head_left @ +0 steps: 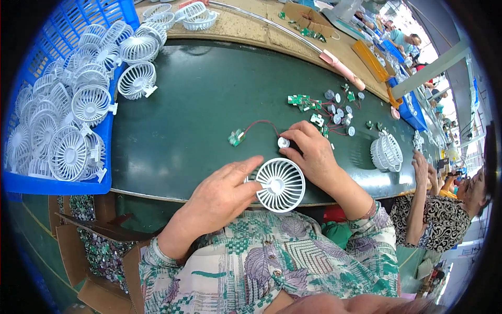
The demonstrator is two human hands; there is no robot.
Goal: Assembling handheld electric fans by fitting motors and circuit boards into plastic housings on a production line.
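My left hand [222, 196] is closed on the edge of a round white fan guard [281, 185], its ribbed face turned up at the table's near edge. Just beyond it, my right hand [315, 154] pinches a small round motor [283, 142] between thumb and fingers. A red wire runs from that motor to a small green circuit board [236, 137] lying on the dark green table [209, 83]. To the right of my right hand lies a loose cluster of wired motors [340, 112] and green boards [299, 100].
At the left a blue basket [57, 187] is heaped with white fan guards [70, 152]. Stacked guards [387, 152] stand at the right, near a co-worker's hand [420, 167]. A pink-handled rod [342, 69] lies along the far edge. Cardboard boxes [68, 251] with small parts sit below left.
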